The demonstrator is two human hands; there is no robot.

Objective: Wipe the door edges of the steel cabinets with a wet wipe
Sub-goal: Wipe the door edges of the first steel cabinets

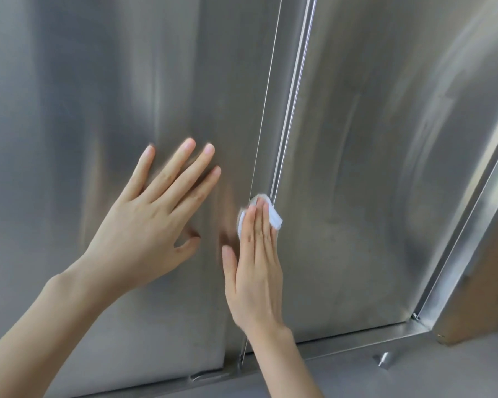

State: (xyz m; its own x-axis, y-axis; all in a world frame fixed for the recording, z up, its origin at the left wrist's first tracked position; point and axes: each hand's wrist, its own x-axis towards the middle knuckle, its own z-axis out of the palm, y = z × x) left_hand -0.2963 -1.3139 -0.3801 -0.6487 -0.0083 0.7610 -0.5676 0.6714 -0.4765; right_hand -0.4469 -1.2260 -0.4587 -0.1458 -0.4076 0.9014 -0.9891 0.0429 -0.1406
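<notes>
A: Where is the wet wipe (275, 219)?
B: Under the straight fingers of the right hand (253, 271), pressed flat against the door edge (285, 124) where the left door (98, 96) meets the right door (385, 168).
A: Is it clasped?
B: No, nothing curls round it.
A: And the left hand (153, 214)?
B: Spread, palm on the left door, holding nothing. Its fingertips are blurred, so it is possibly only resting there.

Brushed silver-grey steel cabinet doors (371, 168) carry faint vertical streaks and pale reflections; a white wet wipe (273, 216) stands out; tan-brown board (483, 282) at four o'clock.
</notes>
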